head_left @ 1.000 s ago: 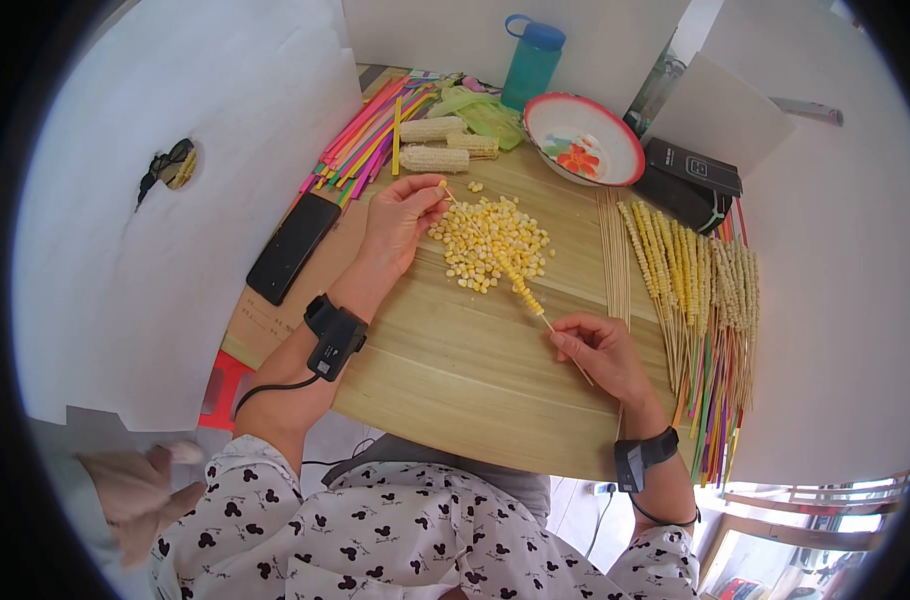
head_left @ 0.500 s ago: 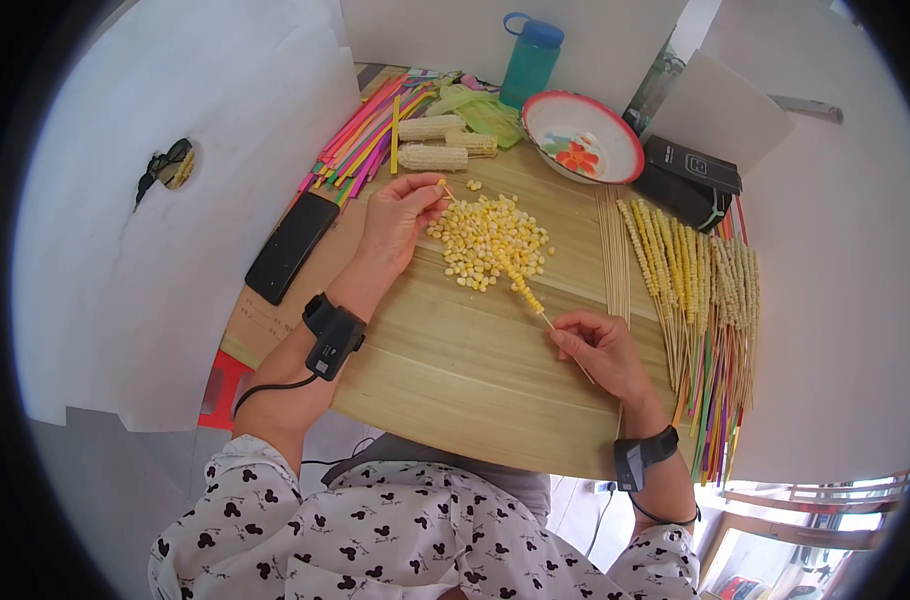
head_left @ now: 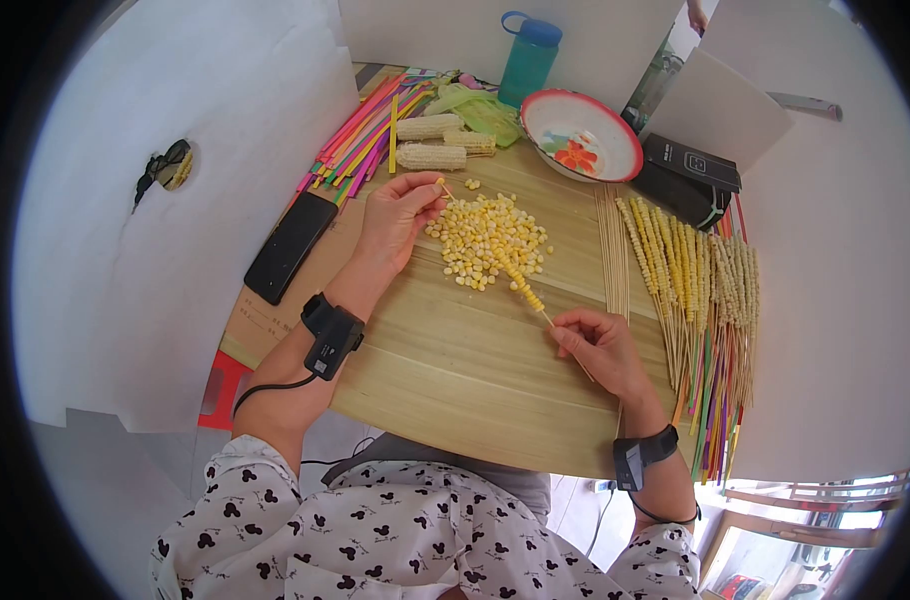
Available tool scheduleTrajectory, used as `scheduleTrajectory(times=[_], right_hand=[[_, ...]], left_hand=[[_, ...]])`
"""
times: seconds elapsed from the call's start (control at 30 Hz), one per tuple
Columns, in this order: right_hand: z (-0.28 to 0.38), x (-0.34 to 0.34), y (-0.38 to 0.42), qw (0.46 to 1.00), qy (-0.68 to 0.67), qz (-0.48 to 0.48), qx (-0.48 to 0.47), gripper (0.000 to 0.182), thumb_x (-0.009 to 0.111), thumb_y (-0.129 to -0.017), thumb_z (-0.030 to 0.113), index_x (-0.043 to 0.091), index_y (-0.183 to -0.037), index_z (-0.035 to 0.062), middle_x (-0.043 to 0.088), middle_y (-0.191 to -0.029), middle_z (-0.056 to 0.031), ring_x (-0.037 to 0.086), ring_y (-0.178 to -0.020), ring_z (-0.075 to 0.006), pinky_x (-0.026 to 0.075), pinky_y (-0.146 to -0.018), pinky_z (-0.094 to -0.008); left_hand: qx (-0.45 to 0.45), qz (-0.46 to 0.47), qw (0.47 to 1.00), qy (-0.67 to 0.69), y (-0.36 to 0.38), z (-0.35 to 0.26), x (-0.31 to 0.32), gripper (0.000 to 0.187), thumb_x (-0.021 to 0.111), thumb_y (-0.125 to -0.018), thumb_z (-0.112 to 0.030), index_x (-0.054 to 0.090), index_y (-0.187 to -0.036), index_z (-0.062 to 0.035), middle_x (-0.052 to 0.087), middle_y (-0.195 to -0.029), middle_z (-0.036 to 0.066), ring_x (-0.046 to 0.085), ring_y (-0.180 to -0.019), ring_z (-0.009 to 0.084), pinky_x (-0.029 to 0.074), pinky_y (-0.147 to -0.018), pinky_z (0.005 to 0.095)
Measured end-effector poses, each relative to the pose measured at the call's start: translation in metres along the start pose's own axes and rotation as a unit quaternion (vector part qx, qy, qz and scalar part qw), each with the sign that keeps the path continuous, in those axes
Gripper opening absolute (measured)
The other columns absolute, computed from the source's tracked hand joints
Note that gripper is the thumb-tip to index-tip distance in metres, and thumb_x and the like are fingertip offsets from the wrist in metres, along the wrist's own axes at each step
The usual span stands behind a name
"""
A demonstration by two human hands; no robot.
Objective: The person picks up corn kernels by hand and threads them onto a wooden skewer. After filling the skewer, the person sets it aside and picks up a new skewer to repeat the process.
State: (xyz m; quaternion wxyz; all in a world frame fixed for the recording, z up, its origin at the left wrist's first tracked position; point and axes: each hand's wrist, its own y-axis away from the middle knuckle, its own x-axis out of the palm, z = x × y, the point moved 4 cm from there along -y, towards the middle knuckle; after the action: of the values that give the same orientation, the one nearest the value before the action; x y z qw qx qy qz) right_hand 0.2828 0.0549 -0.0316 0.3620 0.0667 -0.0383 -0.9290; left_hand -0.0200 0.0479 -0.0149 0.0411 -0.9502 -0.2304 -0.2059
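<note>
A thin skewer [head_left: 524, 287] threaded with yellow corn kernels slants across the loose kernels [head_left: 475, 235] on the wooden table. My right hand [head_left: 600, 345] pinches its bare lower end. At the skewer's upper tip, my left hand [head_left: 403, 210] is closed, thumb and index finger together, with a kernel at the fingertips. The skewer's middle is hard to tell apart from the pile. Right of the pile lie bare skewers [head_left: 613, 250], and beyond them a row of skewers filled with kernels [head_left: 690, 260].
Stripped cobs [head_left: 431, 157], colourful strips [head_left: 360, 135] and a green bag [head_left: 480, 110] lie at the back left. A phone [head_left: 291, 247] is at the left edge. Behind stand a teal bottle [head_left: 529, 65], a red-rimmed bowl [head_left: 583, 135] and a black box [head_left: 687, 180].
A bit of another person's hand has appeared at the top right, behind the panels. My hands and the skewer have hardly moved.
</note>
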Motion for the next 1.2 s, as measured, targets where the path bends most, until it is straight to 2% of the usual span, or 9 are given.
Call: scheduleTrajectory(times=[0.37,0.63,0.7,0.77,0.87,0.97,1.2], right_hand=[[0.0009,0.0005,0.0008,1.000,0.020,0.002,-0.003,0.013,0.064,-0.088,0.011,0.065,-0.093,-0.0009,0.060,-0.073,0.0028,0.055,-0.063,-0.0027,0.042,-0.056,-0.0168],[-0.0016,0.0007,0.0002,1.000,0.021,0.006,-0.019,0.013,0.067,-0.086,0.012,0.067,-0.092,-0.0001,0.059,-0.069,0.0046,0.053,-0.060,0.0000,0.039,-0.052,-0.0147],[-0.0017,0.0014,0.0005,1.000,0.018,0.003,-0.024,0.013,0.067,-0.086,0.012,0.067,-0.091,0.0005,0.059,-0.066,0.0047,0.050,-0.057,0.0011,0.036,-0.049,-0.0143],[0.0058,0.0020,0.0040,1.000,0.016,0.013,0.022,0.011,0.067,-0.086,0.012,0.067,-0.090,0.0012,0.058,-0.066,0.0051,0.047,-0.054,0.0020,0.034,-0.046,-0.0143],[-0.0012,0.0019,0.0018,1.000,0.017,0.017,-0.005,0.010,0.067,-0.086,0.011,0.067,-0.090,0.0016,0.058,-0.065,0.0054,0.044,-0.052,0.0025,0.032,-0.044,-0.0143],[-0.0037,0.0022,0.0011,1.000,0.006,0.021,-0.009,0.010,0.067,-0.086,0.011,0.067,-0.090,0.0016,0.058,-0.066,0.0053,0.047,-0.054,0.0022,0.033,-0.045,-0.0142],[-0.0011,0.0034,0.0012,1.000,0.011,0.018,-0.006,0.011,0.067,-0.087,0.011,0.066,-0.090,0.0013,0.058,-0.067,0.0054,0.052,-0.059,0.0013,0.036,-0.049,-0.0141]], left_hand=[[0.011,-0.006,1.000,-0.012,-0.0001,-0.0004,0.0007,0.013,0.062,-0.086,-0.002,0.063,-0.099,0.0008,0.066,-0.089,0.008,0.059,-0.070,0.0099,0.050,-0.066,0.0211],[0.081,-0.005,0.995,-0.065,0.0024,-0.0040,0.0031,0.013,0.062,-0.085,-0.002,0.063,-0.098,-0.0007,0.067,-0.088,0.007,0.060,-0.070,0.0088,0.050,-0.066,0.0208],[0.086,-0.007,0.994,-0.073,0.0030,-0.0046,0.0034,0.013,0.062,-0.085,-0.002,0.064,-0.098,-0.0009,0.068,-0.088,0.007,0.060,-0.070,0.0085,0.050,-0.066,0.0206],[0.092,-0.012,0.992,-0.086,0.0043,-0.0062,0.0049,0.013,0.062,-0.085,-0.002,0.064,-0.098,-0.0008,0.068,-0.088,0.007,0.060,-0.070,0.0084,0.050,-0.066,0.0208],[0.098,-0.006,0.991,-0.085,0.0048,-0.0061,0.0054,0.013,0.063,-0.085,-0.002,0.064,-0.098,-0.0007,0.068,-0.088,0.007,0.061,-0.070,0.0083,0.050,-0.066,0.0210],[0.099,-0.008,0.992,-0.083,0.0063,-0.0067,0.0079,0.012,0.062,-0.084,-0.001,0.064,-0.096,0.0010,0.067,-0.084,0.006,0.061,-0.069,0.0087,0.047,-0.062,0.0202],[0.099,-0.003,0.991,-0.094,0.0062,-0.0067,0.0077,0.013,0.063,-0.085,-0.002,0.064,-0.097,-0.0003,0.068,-0.087,0.006,0.060,-0.070,0.0086,0.049,-0.066,0.0215]])
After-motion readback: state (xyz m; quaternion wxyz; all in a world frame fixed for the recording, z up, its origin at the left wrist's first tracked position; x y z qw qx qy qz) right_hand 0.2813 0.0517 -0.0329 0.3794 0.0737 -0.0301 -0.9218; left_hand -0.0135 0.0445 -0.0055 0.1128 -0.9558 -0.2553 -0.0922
